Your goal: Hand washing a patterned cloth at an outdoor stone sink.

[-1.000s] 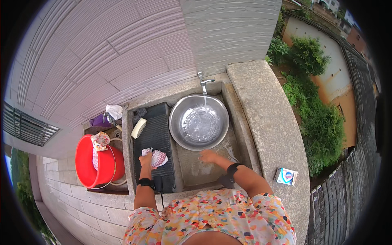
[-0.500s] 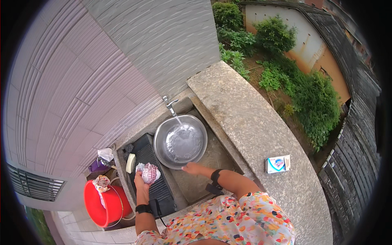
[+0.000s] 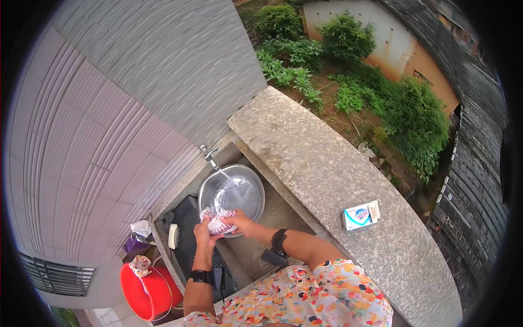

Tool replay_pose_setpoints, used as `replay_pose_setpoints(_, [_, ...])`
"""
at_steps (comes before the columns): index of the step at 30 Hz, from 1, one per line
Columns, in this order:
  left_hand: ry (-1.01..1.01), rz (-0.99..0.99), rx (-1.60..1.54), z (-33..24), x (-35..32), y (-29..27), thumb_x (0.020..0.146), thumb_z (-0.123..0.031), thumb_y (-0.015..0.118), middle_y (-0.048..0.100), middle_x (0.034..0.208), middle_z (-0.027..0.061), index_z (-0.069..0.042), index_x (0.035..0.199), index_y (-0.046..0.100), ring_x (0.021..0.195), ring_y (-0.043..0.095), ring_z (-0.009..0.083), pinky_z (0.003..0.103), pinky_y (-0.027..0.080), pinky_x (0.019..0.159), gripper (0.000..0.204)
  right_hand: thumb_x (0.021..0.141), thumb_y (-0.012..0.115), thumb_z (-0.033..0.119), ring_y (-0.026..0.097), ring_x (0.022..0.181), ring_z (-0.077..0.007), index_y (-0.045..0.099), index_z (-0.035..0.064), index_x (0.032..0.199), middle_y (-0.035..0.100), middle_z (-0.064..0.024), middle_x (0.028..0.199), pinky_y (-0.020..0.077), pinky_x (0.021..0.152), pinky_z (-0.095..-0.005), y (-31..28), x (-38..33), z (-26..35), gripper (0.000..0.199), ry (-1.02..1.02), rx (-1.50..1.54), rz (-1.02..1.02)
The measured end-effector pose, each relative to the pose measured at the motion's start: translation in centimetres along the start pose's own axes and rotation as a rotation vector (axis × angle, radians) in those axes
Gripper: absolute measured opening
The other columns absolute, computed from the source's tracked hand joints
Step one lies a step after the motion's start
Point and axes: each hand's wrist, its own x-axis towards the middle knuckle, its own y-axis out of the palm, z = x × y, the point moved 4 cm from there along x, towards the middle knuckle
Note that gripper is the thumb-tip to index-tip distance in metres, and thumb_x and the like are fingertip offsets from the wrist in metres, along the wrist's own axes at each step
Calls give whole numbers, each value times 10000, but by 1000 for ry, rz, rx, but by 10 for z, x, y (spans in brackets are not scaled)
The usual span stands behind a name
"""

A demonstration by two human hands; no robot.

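Observation:
A bunched red-and-white checked cloth (image 3: pixel 219 222) is held between my two hands at the near rim of a round steel basin (image 3: pixel 252 191). My left hand (image 3: pixel 202 233) grips its left side; my right hand (image 3: pixel 237 221) is closed on its right side. Water runs from the wall tap (image 3: pixel 209 157) into the basin, which stands in a stone sink (image 3: pixel 289 210). Left of the basin lies a dark ribbed washboard slab (image 3: pixel 188 218), partly hidden by my left arm. A scrub brush with pale bristles (image 3: pixel 173 236) rests on its left side.
A red bucket (image 3: pixel 139 297) with a patterned cloth (image 3: pixel 140 265) over its rim stands left of the sink. On the granite ledge (image 3: pixel 305 147) at the right sits an opened white-and-blue soap box (image 3: pixel 360 216). A tiled wall (image 3: pixel 109 136) rises behind the sink.
My left hand has carried the cloth from above the washboard to the basin's near rim. My right hand has moved left and taken hold of it too. The view has shifted slightly.

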Motion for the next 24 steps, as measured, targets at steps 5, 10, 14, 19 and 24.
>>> replay_pose_setpoints(5, [-77,-3,-95,13,7,4,850,-420,454,611,827,105,-55,985,549,588,597,233,320,446,359,400,658,718,243,549,820,-181,432,59,1105,549,-67,976,438,660,-319,2,-25,32,562,33,113,5])
replay_pose_setpoints(10, [-164,74,-279,31,19,0,868,-450,371,598,727,96,-60,1010,522,538,577,240,333,449,344,441,657,667,46,542,833,-179,451,47,990,541,-80,900,445,696,-297,8,-13,43,397,-271,210,-79])
replay_pose_setpoints(14, [-361,166,-124,43,25,3,874,-372,361,590,773,120,-39,1028,510,520,569,242,339,460,373,396,603,637,-42,531,812,-147,466,53,939,543,-66,862,439,681,-271,17,-23,56,389,-422,-21,-102])
replay_pose_setpoints(19, [5,191,219,8,-2,13,759,-60,473,508,1078,162,21,1178,409,814,564,268,355,486,620,432,577,613,-39,539,759,-132,496,65,912,572,-54,810,436,656,-263,12,-34,57,370,-468,-333,-263])
replay_pose_setpoints(24, [285,405,220,-4,-14,27,605,18,608,434,1195,108,-22,1302,283,1069,438,198,255,398,816,770,553,615,3,572,741,-195,517,98,942,585,-86,788,443,663,-297,7,-30,55,411,-670,-551,-336])
